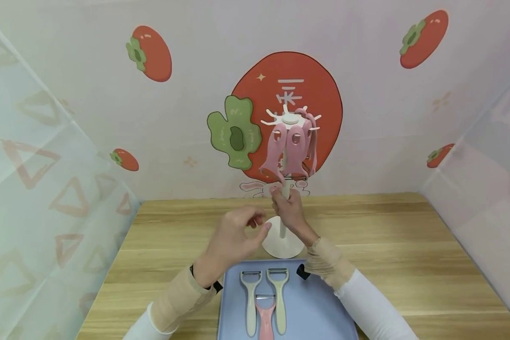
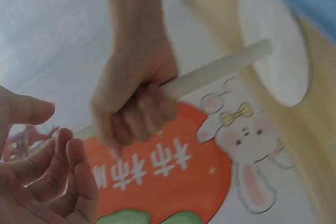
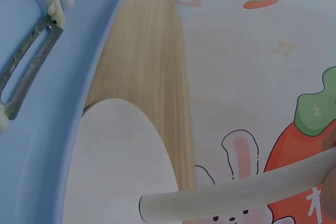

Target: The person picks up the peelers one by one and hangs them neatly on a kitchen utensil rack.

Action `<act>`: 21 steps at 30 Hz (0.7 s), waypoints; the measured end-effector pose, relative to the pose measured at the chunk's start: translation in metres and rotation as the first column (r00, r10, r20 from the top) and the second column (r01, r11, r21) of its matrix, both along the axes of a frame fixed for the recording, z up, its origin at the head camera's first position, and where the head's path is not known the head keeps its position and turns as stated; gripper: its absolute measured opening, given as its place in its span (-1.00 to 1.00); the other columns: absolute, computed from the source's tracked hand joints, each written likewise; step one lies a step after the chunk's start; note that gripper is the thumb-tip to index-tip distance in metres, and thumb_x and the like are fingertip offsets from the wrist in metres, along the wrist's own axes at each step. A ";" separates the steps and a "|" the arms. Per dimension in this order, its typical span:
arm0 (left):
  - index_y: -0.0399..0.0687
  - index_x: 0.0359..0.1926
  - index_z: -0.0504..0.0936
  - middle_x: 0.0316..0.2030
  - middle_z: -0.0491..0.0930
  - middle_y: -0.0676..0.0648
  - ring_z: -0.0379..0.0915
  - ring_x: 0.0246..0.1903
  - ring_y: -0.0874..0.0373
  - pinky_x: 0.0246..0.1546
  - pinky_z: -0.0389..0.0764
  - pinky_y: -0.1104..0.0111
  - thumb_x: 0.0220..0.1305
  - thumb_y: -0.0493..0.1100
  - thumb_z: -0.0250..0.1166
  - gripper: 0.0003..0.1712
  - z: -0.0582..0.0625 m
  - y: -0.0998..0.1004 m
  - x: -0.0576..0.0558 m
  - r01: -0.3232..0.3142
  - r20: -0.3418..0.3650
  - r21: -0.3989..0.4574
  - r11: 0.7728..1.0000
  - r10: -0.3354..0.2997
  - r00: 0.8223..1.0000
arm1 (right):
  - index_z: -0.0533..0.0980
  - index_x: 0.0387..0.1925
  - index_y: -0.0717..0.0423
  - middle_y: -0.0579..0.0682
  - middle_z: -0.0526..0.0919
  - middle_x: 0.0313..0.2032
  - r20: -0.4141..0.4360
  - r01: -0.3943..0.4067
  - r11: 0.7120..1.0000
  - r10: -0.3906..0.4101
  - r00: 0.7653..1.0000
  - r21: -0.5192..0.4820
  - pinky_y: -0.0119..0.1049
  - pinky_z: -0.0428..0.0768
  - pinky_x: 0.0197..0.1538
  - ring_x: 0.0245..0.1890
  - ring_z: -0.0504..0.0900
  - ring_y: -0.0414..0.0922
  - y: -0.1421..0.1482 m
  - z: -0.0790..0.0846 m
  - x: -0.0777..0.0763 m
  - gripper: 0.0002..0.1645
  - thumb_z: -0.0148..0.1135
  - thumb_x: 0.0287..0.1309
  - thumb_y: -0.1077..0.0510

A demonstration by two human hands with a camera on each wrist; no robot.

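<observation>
A white rotating-style stand with a round base (image 1: 282, 248) has a ring of hooks (image 1: 289, 119) at its top. Several pink peelers (image 1: 296, 153) hang from those hooks, mostly toward the front and right. Just below them, my right hand (image 1: 292, 210) grips the stand's pole (image 2: 220, 72), fingers wrapped around it. To the left of the pole, my left hand (image 1: 233, 236) holds nothing; its fingers are loosely curved with the thumb apart, as the left wrist view also shows. In the right wrist view only a sliver of the right hand appears at the edge.
A blue tray (image 1: 318, 307) lies in front of the stand on the wooden table (image 1: 378, 255). In it are two pale green peelers (image 1: 280, 302) and one pink peeler (image 1: 265, 321). A fabric backdrop with persimmon prints (image 1: 154, 54) rises behind, with side panels left and right.
</observation>
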State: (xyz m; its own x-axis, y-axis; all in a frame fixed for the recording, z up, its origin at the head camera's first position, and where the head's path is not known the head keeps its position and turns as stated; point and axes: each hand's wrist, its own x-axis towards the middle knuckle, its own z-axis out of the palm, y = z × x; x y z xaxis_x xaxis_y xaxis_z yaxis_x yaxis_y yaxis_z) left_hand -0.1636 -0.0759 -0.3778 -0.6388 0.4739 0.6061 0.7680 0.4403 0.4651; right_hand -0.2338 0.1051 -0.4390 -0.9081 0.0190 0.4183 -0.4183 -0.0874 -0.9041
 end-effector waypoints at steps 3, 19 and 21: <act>-0.10 -0.18 0.71 -0.37 0.69 0.04 0.57 -0.43 0.23 -0.36 0.65 0.39 0.22 -0.13 0.45 -0.81 -0.016 0.003 0.008 -0.038 0.099 -0.116 0.992 0.049 0.994 | 0.22 -0.72 0.38 -0.21 0.19 -0.84 -0.005 -0.009 1.000 0.009 1.000 0.001 -0.42 0.09 -0.70 -0.81 0.13 -0.30 0.001 0.000 0.000 -0.39 0.03 0.48 0.20; -0.31 -0.04 0.64 -0.45 0.65 -0.08 0.57 -0.54 0.08 -0.57 0.55 0.21 0.29 0.27 0.31 -0.34 -0.064 -0.007 0.044 -0.083 0.328 -0.561 0.824 0.313 0.891 | 0.24 -0.71 0.22 -0.22 0.19 -0.82 -0.015 -0.042 0.999 0.042 0.999 0.000 -0.43 0.11 -0.71 -0.81 0.14 -0.30 0.002 -0.001 0.000 -0.39 0.03 0.53 0.11; -0.42 0.10 0.59 -0.36 0.70 -0.20 0.66 -0.44 -0.04 -0.48 0.63 0.13 0.28 0.29 0.31 -0.20 -0.066 -0.007 0.049 -0.090 0.326 -0.593 0.800 0.341 0.882 | 0.24 -0.71 0.24 -0.21 0.20 -0.82 -0.022 -0.041 0.999 0.041 0.999 0.004 -0.43 0.11 -0.71 -0.81 0.15 -0.29 0.002 -0.001 0.000 -0.39 0.03 0.53 0.12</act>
State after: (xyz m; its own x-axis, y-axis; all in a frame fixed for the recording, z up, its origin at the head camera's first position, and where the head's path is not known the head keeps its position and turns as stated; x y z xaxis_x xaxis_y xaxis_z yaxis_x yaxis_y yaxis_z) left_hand -0.1146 -0.0832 -0.4442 -0.8867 0.4603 -0.0430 0.4219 0.8439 0.3315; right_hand -0.2336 0.1068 -0.4396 -0.8987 -0.0199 0.4381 -0.4341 -0.1019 -0.8951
